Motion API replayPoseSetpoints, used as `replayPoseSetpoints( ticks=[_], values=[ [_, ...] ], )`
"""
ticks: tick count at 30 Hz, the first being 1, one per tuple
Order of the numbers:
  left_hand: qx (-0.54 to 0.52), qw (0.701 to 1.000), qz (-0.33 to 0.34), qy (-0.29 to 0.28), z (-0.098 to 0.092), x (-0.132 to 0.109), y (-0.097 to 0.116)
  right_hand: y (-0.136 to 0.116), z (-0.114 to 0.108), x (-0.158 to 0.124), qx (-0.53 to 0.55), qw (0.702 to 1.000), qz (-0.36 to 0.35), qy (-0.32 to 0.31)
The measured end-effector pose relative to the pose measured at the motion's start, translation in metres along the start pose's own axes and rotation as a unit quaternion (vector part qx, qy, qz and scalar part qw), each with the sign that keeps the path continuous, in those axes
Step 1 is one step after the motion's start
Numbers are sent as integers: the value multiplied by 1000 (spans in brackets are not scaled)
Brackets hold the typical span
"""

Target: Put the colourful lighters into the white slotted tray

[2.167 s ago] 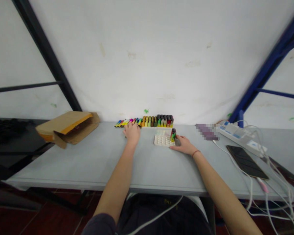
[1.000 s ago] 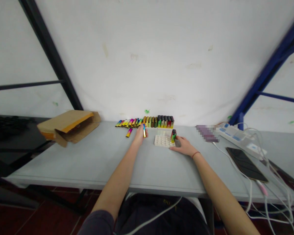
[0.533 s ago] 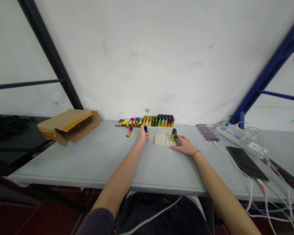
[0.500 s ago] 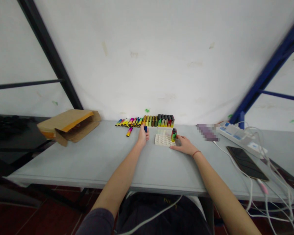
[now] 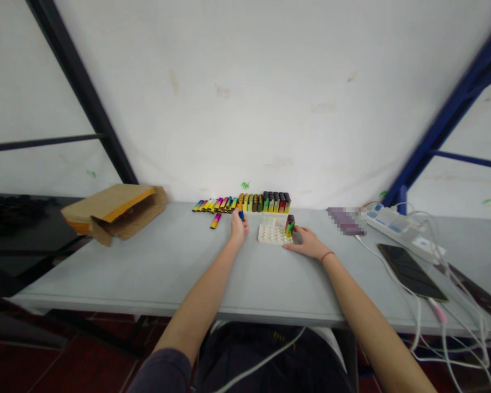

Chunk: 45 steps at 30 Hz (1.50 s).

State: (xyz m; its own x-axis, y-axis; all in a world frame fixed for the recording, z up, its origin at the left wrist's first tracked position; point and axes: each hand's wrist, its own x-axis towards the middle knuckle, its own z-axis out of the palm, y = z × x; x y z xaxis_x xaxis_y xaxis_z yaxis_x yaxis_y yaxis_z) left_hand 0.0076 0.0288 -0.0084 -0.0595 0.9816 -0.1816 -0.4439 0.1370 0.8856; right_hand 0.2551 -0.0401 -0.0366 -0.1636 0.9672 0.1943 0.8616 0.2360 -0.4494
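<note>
- Several slim rainbow-gradient tubes (image 5: 215, 205) are laid side by side along the back of a grey folding table (image 5: 147, 273), apparently for sorting; one pink-and-yellow tube (image 5: 215, 221) is set apart.
- A slim blue tube (image 5: 241, 216) is pinched upright by the left hand (image 5: 238, 229), its fingers pressed together.
- A white dimpled plastic tray (image 5: 272, 234) is bordered by the right hand (image 5: 306, 243), which is spread flat, fingertips against an upright green-and-dark lighter (image 5: 289, 226), seemingly to steady it.

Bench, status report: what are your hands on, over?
Left hand gripping blue stick. Right hand flat beside upright lighters on white tray. Loose pink-yellow stick lying left.
</note>
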Motion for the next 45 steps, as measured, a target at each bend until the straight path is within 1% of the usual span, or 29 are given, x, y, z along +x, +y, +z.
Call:
replayPoseSetpoints(
  ticks=[6,12,14,16,18,21,23,25,27,29,31,33,36,38,40,43,45],
  values=[
    [28,999,-20,-9,2,1,0,1,1,1,-4,1000,-3,-4],
    [49,999,-3,-6,0,3,-2,1,2,0,2,1000,-1,12],
    [72,997,19,-18,1,2,-5,1,2,1,4,1000,-2,12],
    [112,990,74,-42,4,0,-10,1,2,1,5,1000,-5,10],
    [162,971,155,-80,9,-6,-15,1,1,1,1,1000,-7,5],
    [232,923,279,-131,19,-20,-22,1,1,1,-6,1000,-8,-1],
    [267,892,327,-164,26,-28,-25,1,2,1,-7,1000,-11,2],
    [288,874,327,-214,32,-34,-30,1,3,1,-8,1000,-11,6],
    [294,867,304,-263,35,-36,-35,1,4,1,-11,1000,-10,8],
    [300,863,288,-288,36,-36,-41,1,4,1,-13,1000,-10,9],
    [312,857,283,-296,36,-36,-46,2,5,1,-13,1000,-14,13],
    [326,853,284,-292,35,-35,-47,2,5,1,-11,1000,-17,18],
    [338,848,298,-280,34,-36,-46,3,6,1,-7,1000,-19,22],
    [350,839,313,-276,34,-38,-45,3,5,1,-7,1000,-15,22],
    [381,814,341,-275,34,-40,-45,2,5,1,-10,1000,-11,19],
    [442,754,394,-286,36,-44,-46,1,4,1,-14,1000,-11,9],
    [468,726,414,-288,37,-46,-45,1,4,1,-14,1000,-11,9]
  ],
)
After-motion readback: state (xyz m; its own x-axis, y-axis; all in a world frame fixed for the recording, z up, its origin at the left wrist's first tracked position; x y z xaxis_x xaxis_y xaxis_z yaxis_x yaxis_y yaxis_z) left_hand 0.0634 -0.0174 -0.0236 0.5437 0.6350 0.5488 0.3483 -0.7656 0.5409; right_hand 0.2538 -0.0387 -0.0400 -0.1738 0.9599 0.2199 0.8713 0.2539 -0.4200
